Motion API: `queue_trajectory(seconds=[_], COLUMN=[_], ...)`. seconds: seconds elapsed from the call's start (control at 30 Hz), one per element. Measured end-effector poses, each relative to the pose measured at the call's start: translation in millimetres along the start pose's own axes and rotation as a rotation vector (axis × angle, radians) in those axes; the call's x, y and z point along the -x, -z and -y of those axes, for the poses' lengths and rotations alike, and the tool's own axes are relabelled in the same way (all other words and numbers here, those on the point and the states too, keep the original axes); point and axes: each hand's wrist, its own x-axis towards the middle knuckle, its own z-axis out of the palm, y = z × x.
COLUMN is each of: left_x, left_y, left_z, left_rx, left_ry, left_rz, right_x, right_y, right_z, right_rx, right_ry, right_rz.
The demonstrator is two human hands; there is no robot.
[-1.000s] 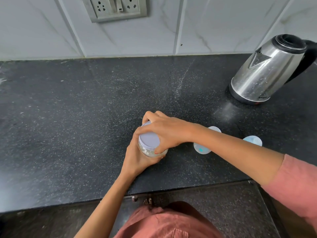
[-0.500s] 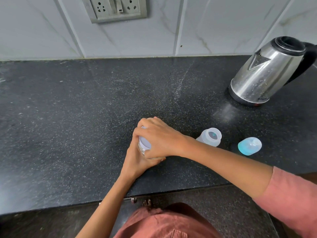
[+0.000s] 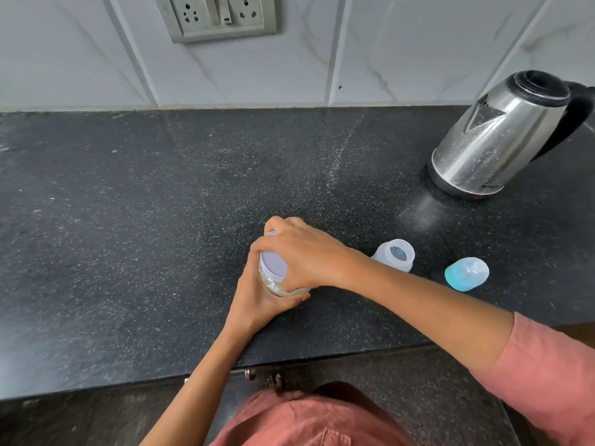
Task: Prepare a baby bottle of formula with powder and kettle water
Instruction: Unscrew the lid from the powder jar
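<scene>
A clear powder jar (image 3: 273, 286) with a pale lilac lid (image 3: 273, 263) stands on the black counter (image 3: 128, 252) near its front edge. My left hand (image 3: 257, 300) wraps around the jar's body from the near side. My right hand (image 3: 302, 252) grips the lid from above and from the right. An open, clear baby bottle (image 3: 394, 254) stands just right of my right wrist. Its blue cap with the teat (image 3: 467, 273) lies on the counter further right. A steel kettle (image 3: 495, 140) with a black handle stands at the back right.
A switch and socket plate (image 3: 222, 16) sits on the white tiled wall behind the counter. A drawer handle (image 3: 241, 373) shows under the counter's front edge. Light powder dust streaks the counter's middle.
My right hand has turned on the lid, so more of the lilac top shows than half a second ago. The jar and my left hand stay in place.
</scene>
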Motion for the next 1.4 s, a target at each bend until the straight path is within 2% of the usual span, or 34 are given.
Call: queue_trajectory(seconds=[0.1,0.17,0.27,0.37,0.67,0.77,0.93,1.07,1.2,1.4], left_x=[0.5,0.8,0.3,0.8,-0.9,-0.3,0.5,0.6,0.4,1.0], left_y=[-0.5,-0.5,-1.1,-0.2,0.7,-1.1,-0.4,-0.1,0.6,0.8], left_z=[0.8,0.8,-1.1,-1.1,-0.8,-2.6,-1.7,-2.5,-3.8,-3.5], left_rx=[-0.012,-0.012,0.021,0.037,-0.006,0.033,0.077,0.025,0.005,0.004], left_ry=[-0.021,-0.036,-0.051,-0.055,-0.02,-0.055,-0.027,-0.012,0.002,-0.055], left_rz=[0.004,-0.003,-0.012,-0.004,0.015,0.011,-0.003,-0.007,0.005,0.007], right_x=[-2.0,-2.4,1.0,1.9,0.7,1.0,1.6,2.1,7.0,-6.0], right_y=[-1.3,-4.1,-5.3,-5.0,-3.6,-5.5,-8.1,-4.9,7.3,49.7], right_z=[-0.1,1.4,1.7,3.4,6.8,6.6,5.7,3.9,-4.9,-33.4], right_rx=[-0.034,-0.073,-0.062,0.023,-0.07,-0.159,0.077,0.079,-0.055,-0.174], right_ry=[0.07,0.049,-0.12,-0.259,-0.026,-0.063,-0.239,-0.163,-0.056,-0.072], right_rz=[0.023,0.001,-0.126,-0.152,0.001,-0.066,-0.118,-0.116,-0.003,0.017])
